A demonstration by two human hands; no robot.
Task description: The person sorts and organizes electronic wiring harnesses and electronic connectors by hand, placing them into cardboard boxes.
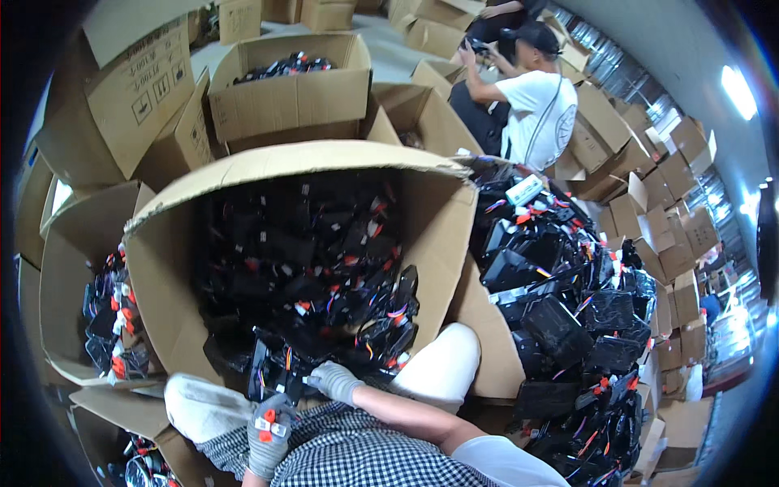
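Left hand [269,422] closed round small white-and-red connector [271,425], lower left; right hand [333,380] pinched black part [280,377] at box [442,243] rim; heaps apparently unsorted.

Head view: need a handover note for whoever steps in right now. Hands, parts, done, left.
Left hand: gloved, holding a small white and red part over the lap.
Right hand: gloved, fingers on a black wired module at the near edge of the big open cardboard box; grip not clear.
Parts: that box is tipped toward the person and full of black modules with red and coloured wires. A loose heap of the same modules lies to the right; another carton on the left holds more.
Done: cannot tell from this view.
Left: box and heap both look full.
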